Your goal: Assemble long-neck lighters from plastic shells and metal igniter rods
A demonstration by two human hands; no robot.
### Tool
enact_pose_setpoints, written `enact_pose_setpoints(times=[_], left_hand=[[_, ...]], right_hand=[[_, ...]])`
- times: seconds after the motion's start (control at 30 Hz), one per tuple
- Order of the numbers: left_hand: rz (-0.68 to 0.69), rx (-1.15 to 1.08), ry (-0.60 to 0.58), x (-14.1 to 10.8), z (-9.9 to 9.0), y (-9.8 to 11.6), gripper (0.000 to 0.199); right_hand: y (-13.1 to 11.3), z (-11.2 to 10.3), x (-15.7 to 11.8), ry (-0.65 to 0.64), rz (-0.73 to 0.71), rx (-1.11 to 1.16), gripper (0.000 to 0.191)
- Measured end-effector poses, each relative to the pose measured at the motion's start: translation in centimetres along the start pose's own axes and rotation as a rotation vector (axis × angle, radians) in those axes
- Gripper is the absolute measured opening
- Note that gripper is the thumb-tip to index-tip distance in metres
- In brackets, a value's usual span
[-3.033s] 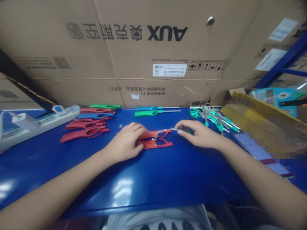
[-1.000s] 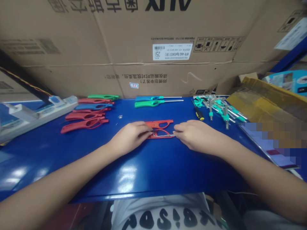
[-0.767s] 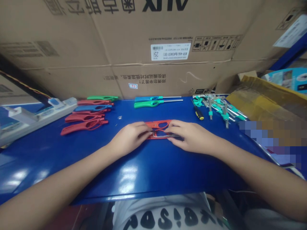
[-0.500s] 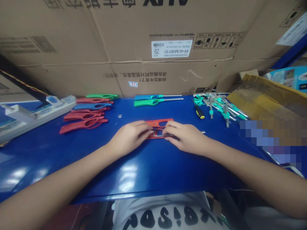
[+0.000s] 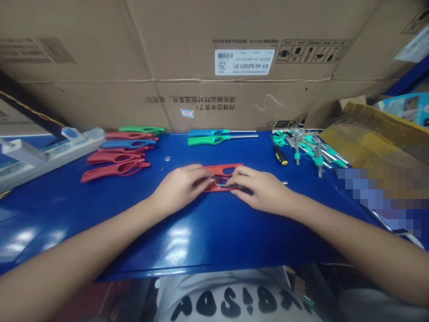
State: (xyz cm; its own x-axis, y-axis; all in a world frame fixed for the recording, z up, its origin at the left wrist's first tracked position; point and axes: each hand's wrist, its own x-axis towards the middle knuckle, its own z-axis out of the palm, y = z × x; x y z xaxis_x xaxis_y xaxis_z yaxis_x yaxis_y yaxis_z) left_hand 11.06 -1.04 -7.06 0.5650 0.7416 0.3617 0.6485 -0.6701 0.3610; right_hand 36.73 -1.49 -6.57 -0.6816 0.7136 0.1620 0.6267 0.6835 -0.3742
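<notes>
Pinches dark part (image 5: 215,177) with left hand (image 5: 177,187), thin wire (image 5: 220,184) with right hand (image 5: 264,191), over red casing (image 5: 217,170), likely light, stiff, best held by edges.

Tabletop (image 5: 187,232): glossy blue | open casing (image 5: 217,169): red-orange | left-hand handles (image 5: 114,170): red, blue, green | long-nosed lighters (image 5: 206,141): one blue, one green | rod pile (image 5: 318,154): silver, teal | screwdriver (image 5: 280,155): black, yellow | cardboard (image 5: 167,49): brown, black print | shirt (image 5: 221,290): whitish, black lettering | power strip (image 5: 70,156): white
</notes>
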Motion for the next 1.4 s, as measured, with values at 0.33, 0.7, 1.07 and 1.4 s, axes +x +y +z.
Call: enact_pose_setpoints(times=[0.33, 0.7, 1.07, 1.4], left_hand=[[-0.007, -0.016, 0.004, -0.1, 0.1, 0.2, 0.017], [-0.168, -0.038, -0.019, -0.3, -0.5, 1.9, 0.017], [-0.25, -0.026, -0.138, -0.7, -1.1, 3.3, 0.013], [-0.21, -0.056, -0.134, -0.8, -1.1, 3.1, 0.011]], right_hand=[[0.0, 0.0, 0.1, -0.038, 0.078, 0.105, 0.02], [0.2, 0.1, 0.1, -0.021, 0.112, 0.247, 0.018], [0.0, 0.1, 0.2, -0.051, 0.144, 0.314, 0.017], [0.2, 0.3, 0.2, -0.032, 0.133, 0.361, 0.016]])
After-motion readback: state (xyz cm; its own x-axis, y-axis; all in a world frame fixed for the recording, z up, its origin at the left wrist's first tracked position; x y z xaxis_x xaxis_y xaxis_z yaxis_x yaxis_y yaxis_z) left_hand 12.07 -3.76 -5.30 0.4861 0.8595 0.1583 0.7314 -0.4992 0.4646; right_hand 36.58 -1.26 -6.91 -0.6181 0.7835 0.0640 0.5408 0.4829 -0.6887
